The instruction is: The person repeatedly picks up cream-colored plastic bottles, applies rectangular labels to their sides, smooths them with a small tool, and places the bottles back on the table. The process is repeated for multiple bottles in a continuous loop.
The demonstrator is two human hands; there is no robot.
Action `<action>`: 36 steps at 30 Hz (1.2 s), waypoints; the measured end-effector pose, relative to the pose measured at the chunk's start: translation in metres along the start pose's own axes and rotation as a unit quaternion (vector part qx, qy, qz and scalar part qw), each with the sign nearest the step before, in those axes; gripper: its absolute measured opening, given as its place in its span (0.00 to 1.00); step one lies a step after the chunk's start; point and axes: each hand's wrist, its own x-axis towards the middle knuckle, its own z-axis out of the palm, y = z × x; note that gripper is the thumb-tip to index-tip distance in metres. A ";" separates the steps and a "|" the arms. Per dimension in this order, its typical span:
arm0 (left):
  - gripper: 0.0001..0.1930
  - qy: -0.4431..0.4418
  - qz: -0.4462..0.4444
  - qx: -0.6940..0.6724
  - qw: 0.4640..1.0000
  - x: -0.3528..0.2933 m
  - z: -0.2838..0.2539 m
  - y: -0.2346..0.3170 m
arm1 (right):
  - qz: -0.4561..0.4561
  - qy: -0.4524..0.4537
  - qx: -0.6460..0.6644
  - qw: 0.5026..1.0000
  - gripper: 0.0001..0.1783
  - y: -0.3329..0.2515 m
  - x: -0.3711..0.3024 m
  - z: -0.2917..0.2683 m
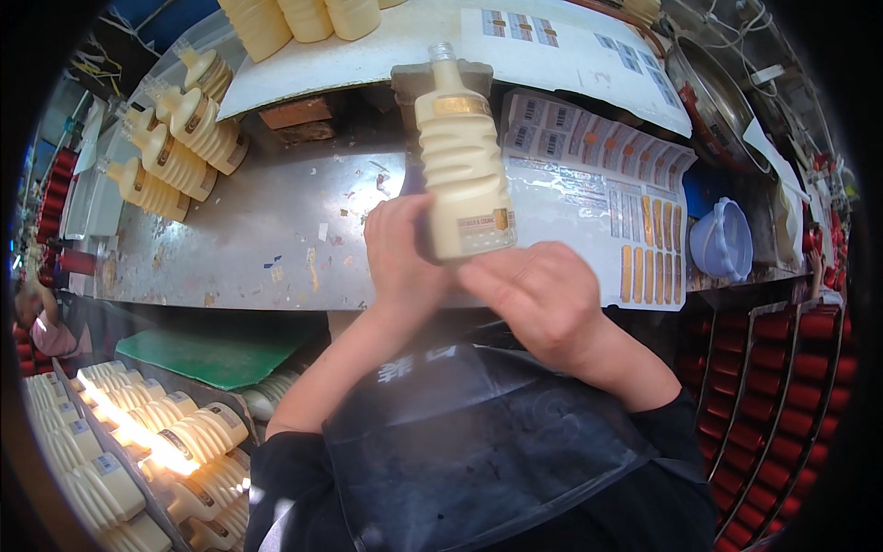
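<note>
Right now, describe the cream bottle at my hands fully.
The cream bottle looks glossy, with a rippled body, slim neck and clear ridged top. A gold label marks its shoulder; another, with a gold patch, sits near its base. Over the workbench, its neck points away, slightly left. Your left hand touches its lower left; your right hand is at its base.

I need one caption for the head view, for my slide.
Left hand and right hand at the base of a ribbed cream bottle, label sheet to its right, more bottles to its left.
</note>
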 end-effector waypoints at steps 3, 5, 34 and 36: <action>0.40 0.003 -0.008 -0.002 1.000 -0.003 0.002 0.001 | 0.075 0.001 -0.066 0.995 0.16 -0.004 0.006 -0.003; 0.39 0.000 -0.006 0.004 1.000 -0.002 0.003 0.000 | 0.014 -0.038 -0.057 0.998 0.16 -0.007 0.007 -0.002; 0.45 -0.078 -0.199 -0.213 0.953 -0.006 -0.012 -0.016 | 0.478 -0.001 0.218 0.851 0.12 0.006 -0.011 0.017; 0.44 -0.056 -0.257 -0.244 0.933 -0.005 -0.004 -0.015 | 0.425 -0.030 0.204 0.881 0.12 -0.001 -0.014 0.023</action>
